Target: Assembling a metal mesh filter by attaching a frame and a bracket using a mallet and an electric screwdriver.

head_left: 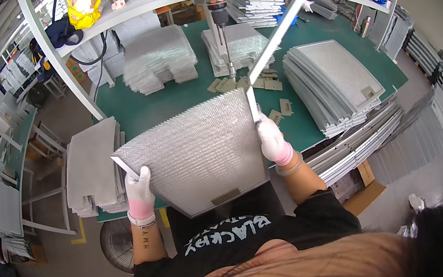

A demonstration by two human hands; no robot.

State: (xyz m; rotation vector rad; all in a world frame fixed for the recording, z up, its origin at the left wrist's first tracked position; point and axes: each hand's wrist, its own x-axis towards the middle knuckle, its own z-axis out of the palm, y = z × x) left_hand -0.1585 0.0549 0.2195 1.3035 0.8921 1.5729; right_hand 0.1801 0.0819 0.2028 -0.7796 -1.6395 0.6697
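Note:
A square metal mesh filter panel [195, 153] lies tilted in front of me over the green table [150, 111]. My left hand [139, 191], in a white glove with a pink cuff, grips its left edge by a thin frame strip. My right hand [272, 140], gloved the same way, holds the panel's right edge together with a long metal frame strip [285, 24] that slants up and away to the right. Small tan metal clips [265, 84] lie scattered on the table just beyond the panel.
Stacks of mesh panels [159, 59] sit at the back, a fanned pile of framed filters [332, 80] at the right, and flat sheets [92, 165] on a side stand at the left. A press tool [218, 14] hangs from the shelf. Long frame strips [358, 142] lie by my right.

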